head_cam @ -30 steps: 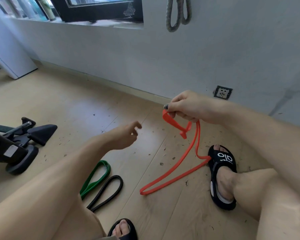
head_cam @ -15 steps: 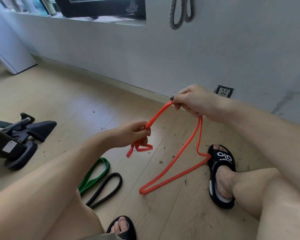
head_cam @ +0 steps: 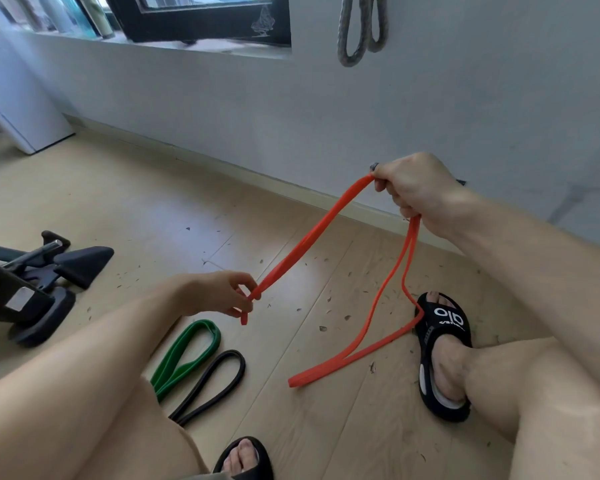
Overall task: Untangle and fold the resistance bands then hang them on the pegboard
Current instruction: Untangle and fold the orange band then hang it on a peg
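Step in hand: untangling, by my reading. The orange band (head_cam: 302, 247) is drawn out between both hands; no folding started yet.
Left hand (head_cam: 215, 294): fingers curled, pinching the low end of the raised stretch; a short tail hangs just below the fingertips.
Right hand (head_cam: 413, 188): fist closed round the band's high end; two strands drop out from under the fingers.
Band position: raised stretch off the floor between the two grips; the rest trails down from the right fist, touches the right sandal (head_cam: 444, 344), then lies on the floor (head_cam: 118, 209) toward the left hand's side.
Long axis: raised stretch slants from low at the left fingers up to the right fingers. Floor loop points back under it, bend nearest the left.
Twist: whether any remains near the left pinch, cannot tell.
Next move: likely calls for freeing the strand at the sandal and laying strands parallel before doubling over.
Waiting: green band (head_cam: 187, 355) and black band (head_cam: 212, 386), below the left fingers.
Wall: grey loops (head_cam: 361, 29) hanging above the right fist; pegboard not seen.
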A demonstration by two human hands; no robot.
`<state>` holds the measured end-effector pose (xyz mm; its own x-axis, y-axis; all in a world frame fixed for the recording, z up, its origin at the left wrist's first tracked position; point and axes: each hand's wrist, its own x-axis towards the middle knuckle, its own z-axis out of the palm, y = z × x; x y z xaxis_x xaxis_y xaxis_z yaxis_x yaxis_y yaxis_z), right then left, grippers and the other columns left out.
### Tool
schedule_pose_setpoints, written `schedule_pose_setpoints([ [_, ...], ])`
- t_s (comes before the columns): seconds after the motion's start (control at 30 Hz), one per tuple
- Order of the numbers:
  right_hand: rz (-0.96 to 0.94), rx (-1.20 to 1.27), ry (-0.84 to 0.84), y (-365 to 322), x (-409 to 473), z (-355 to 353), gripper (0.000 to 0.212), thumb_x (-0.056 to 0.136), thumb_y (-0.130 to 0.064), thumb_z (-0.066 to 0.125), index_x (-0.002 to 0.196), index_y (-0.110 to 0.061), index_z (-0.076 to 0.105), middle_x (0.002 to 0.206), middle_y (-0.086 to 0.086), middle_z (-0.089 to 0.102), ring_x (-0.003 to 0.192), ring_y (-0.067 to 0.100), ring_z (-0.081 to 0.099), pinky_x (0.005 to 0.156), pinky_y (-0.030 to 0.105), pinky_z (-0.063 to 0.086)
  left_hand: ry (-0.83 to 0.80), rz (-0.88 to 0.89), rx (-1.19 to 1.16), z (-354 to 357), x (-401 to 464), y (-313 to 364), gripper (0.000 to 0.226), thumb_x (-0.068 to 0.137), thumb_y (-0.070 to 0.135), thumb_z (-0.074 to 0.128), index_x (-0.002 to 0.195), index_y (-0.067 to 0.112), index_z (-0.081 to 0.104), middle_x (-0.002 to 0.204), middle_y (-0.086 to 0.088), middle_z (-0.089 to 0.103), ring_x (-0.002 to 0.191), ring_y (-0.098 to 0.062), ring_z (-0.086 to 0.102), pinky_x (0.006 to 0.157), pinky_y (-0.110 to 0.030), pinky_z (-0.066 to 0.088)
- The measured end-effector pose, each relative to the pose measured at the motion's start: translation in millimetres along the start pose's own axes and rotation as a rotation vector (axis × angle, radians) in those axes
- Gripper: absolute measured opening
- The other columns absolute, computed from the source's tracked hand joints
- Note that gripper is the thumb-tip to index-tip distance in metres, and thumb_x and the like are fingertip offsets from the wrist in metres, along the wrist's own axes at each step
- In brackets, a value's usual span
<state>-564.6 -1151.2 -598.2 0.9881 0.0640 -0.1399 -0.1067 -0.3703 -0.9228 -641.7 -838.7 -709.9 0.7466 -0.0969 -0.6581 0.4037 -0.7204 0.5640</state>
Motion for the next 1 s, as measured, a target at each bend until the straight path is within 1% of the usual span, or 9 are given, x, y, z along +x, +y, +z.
schedule_pose_setpoints([
  [0.07,-0.01,-0.014,0.019,-0.2,-0.6,0.5,0.036,0.097,-0.029,0.061,0.065,-0.013,0.062,0.051,-0.002,0.038,0.042,0.015,0.029,0.042,0.027,0.025,0.008,-0.039,-0.02,-1.1,0.9,-4.2,0.027,0.094,-0.008,0.056,0.113,0.008,0.066,0.113,-0.017,0.07,0.101,-0.028,0.073,0.089,-0.032,0.061],
  [0.17,-0.014,0.015,0.05,-1.9,-1.0,-1.6,0.036,0.097,-0.028,0.059,0.065,-0.013,0.06,0.054,-0.002,0.039,0.043,0.014,0.03,0.042,0.027,0.027,-0.01,-0.149,0.055,-2.9,-0.2,-9.1,0.034,0.094,-0.014,0.046,0.115,0.007,0.063,0.112,-0.014,0.071,0.099,-0.022,0.072,0.087,-0.03,0.062],
  [0.3,-0.026,-0.036,-0.06,-2.8,-5.8,-0.1,0.034,0.099,-0.024,0.059,0.067,-0.011,0.06,0.051,-0.003,0.036,0.042,0.013,0.028,0.039,0.023,0.024,-0.087,-0.291,0.239,-7.1,-3.8,-14.7,0.03,0.096,0.004,0.065,0.124,0.013,0.059,0.11,-0.009,0.076,0.099,-0.017,0.075,0.09,-0.036,0.062],
  [0.43,-0.05,-0.113,-0.36,-5.2,-15.8,5.7,0.033,0.102,-0.025,0.056,0.073,-0.009,0.059,0.054,-0.003,0.033,0.044,0.011,0.023,0.039,0.023,0.02,-0.073,-0.294,0.406,-7.7,-5.7,-6.0,0.053,0.095,0.027,0.072,0.139,0.01,0.048,0.113,-0.008,0.071,0.107,-0.019,0.07,0.094,-0.036,0.06],
  [0.57,-0.092,-0.201,-0.504,-6.1,-23.0,15.7,0.036,0.104,-0.029,0.055,0.074,-0.01,0.061,0.054,-0.002,0.035,0.044,0.012,0.025,0.042,0.025,0.021,0.043,-0.057,0.361,-3.1,-4.2,14.7,0.067,0.094,0.035,0.071,0.149,0.024,0.035,0.134,-0.006,0.063,0.113,-0.019,0.063,0.099,-0.035,0.052],
  [0.7,-0.119,-0.248,-0.548,-7.9,-26.6,22.6,0.038,0.105,-0.031,0.055,0.074,-0.009,0.061,0.055,-0.002,0.036,0.044,0.011,0.026,0.042,0.024,0.023,0.096,0.305,0.03,12.7,-16.8,53.6,0.059,0.095,0.02,0.07,0.145,0.039,0.044,0.138,0.005,0.057,0.125,-0.01,0.058,0.106,-0.034,0.05],
  [0.87,-0.132,-0.257,-0.554,-8.4,-27.5,22.5,0.038,0.105,-0.03,0.055,0.074,-0.009,0.062,0.054,-0.002,0.034,0.044,0.011,0.025,0.041,0.023,0.023,0.1,0.562,-0.172,21.1,-41.4,89.0,0.048,0.1,0.005,0.056,0.14,0.032,0.056,0.137,0.016,0.063,0.129,0.003,0.055,0.107,-0.022,0.044],
  [0.93,-0.128,-0.261,-0.555,-7.5,-27.7,21.4,0.039,0.105,-0.029,0.054,0.072,-0.01,0.061,0.053,-0.003,0.034,0.043,0.011,0.025,0.041,0.023,0.023,0.115,0.631,-0.23,25.4,-45.0,94.5,0.042,0.101,0.012,0.061,0.139,0.028,0.056,0.136,0.011,0.065,0.13,-0.003,0.057,0.108,-0.027,0.046],
  [1.0,-0.13,-0.269,-0.563,-6.8,-28.4,20.5,0.039,0.106,-0.03,0.054,0.073,-0.01,0.061,0.052,-0.005,0.035,0.043,0.01,0.026,0.041,0.023,0.024,0.197,0.701,-0.201,29.0,-45.0,96.1,0.039,0.097,0.026,0.068,0.135,0.025,0.058,0.133,0.006,0.066,0.13,-0.012,0.06,0.111,-0.039,0.047],
])
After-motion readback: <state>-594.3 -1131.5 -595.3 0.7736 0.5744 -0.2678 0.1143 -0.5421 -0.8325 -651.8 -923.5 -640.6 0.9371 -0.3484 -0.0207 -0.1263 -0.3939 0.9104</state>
